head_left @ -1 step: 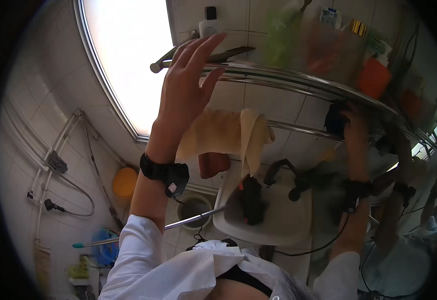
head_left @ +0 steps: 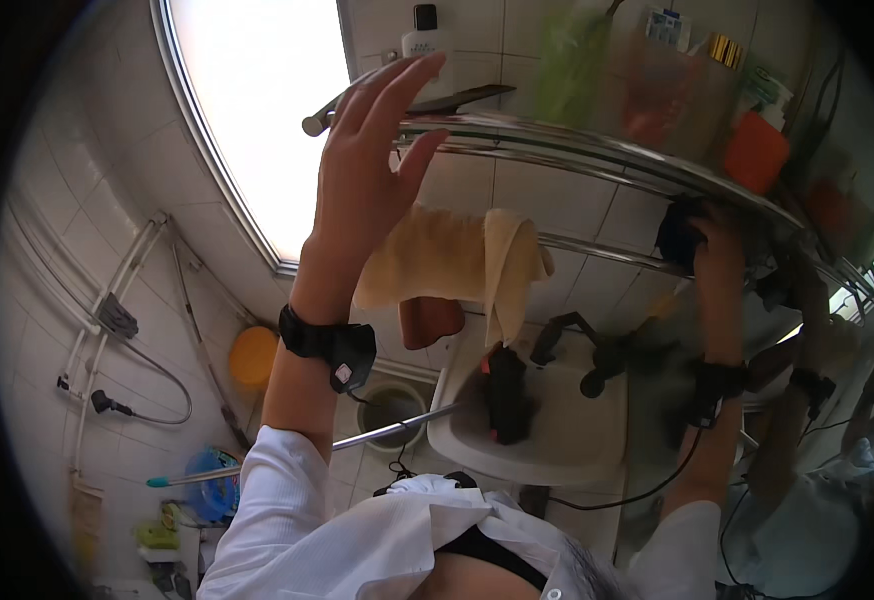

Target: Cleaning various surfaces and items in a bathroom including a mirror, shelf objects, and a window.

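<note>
My left hand [head_left: 367, 165] is raised at the left end of a chrome-railed shelf [head_left: 557, 137]. Its fingers are stretched out with the thumb apart, and nothing is in it. On the right, my right hand [head_left: 719, 240] has its fingers curled on a rounded dark blue thing [head_left: 681, 232] by the rails; its exact kind is hard to make out in the shade. A beige towel [head_left: 437, 255] hangs from the lower rail, between my hands. Below it shows a reddish-brown cloth [head_left: 429, 322].
A white sink [head_left: 567, 455] holds a black-and-red object [head_left: 507, 395]. On the shelf stand a white bottle [head_left: 425, 40], a green container [head_left: 569, 65] and an orange item [head_left: 757, 152]. A metal pole [head_left: 397, 428] crosses near a bucket [head_left: 392, 410]. At right, a mirror reflects my arm.
The view has shifted slightly, so the shelf and towel sit a little higher. My right hand stays on the dark blue thing and looks less blurred; my left hand remains open.
</note>
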{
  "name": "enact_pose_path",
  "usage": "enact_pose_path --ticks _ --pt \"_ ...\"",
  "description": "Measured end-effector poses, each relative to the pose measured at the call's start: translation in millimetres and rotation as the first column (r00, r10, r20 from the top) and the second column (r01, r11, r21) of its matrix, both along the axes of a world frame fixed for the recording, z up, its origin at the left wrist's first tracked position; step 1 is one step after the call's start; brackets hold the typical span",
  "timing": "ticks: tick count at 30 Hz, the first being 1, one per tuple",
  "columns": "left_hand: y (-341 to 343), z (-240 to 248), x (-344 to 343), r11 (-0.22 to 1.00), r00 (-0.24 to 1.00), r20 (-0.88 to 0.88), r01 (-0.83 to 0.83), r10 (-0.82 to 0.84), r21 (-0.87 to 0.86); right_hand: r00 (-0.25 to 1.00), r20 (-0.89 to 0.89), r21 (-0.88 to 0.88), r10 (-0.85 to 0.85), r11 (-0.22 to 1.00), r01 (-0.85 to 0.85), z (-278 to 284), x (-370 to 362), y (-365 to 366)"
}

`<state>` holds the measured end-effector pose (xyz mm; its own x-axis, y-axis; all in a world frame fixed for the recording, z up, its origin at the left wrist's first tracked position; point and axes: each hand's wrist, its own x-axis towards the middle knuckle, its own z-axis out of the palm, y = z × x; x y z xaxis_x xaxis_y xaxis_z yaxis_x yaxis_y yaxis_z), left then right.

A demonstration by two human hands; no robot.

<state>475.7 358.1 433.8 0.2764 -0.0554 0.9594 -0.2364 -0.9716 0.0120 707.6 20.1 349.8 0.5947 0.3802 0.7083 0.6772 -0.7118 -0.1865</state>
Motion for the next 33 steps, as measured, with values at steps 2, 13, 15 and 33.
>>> enact_pose_path --ticks 2,13,15,33 --pt "4.7 -13.5 -7.7 1.000 0.985 0.169 -0.028 0.030 -0.012 0.999 0.049 0.087 -0.004 0.996 -0.001 20.9 -35.9 10.2" --pt "-70.1 -123.8 41.9 0.989 0.937 -0.329 -0.136 0.113 -0.048 0.944 0.178 0.068 0.277 0.954 -0.292 -38.3 -89.9 52.0" --pt "-75.5 -126.1 53.0 0.992 0.923 -0.370 -0.123 0.107 -0.019 0.961 0.207 0.104 0.183 0.973 -0.208 -44.4 -85.9 23.7" --pt "-243.5 -107.1 154.3 0.638 0.575 -0.324 0.758 -0.751 -0.136 0.888 -0.399 0.620 0.228 0.781 0.077 -179.0 -160.7 -33.3"
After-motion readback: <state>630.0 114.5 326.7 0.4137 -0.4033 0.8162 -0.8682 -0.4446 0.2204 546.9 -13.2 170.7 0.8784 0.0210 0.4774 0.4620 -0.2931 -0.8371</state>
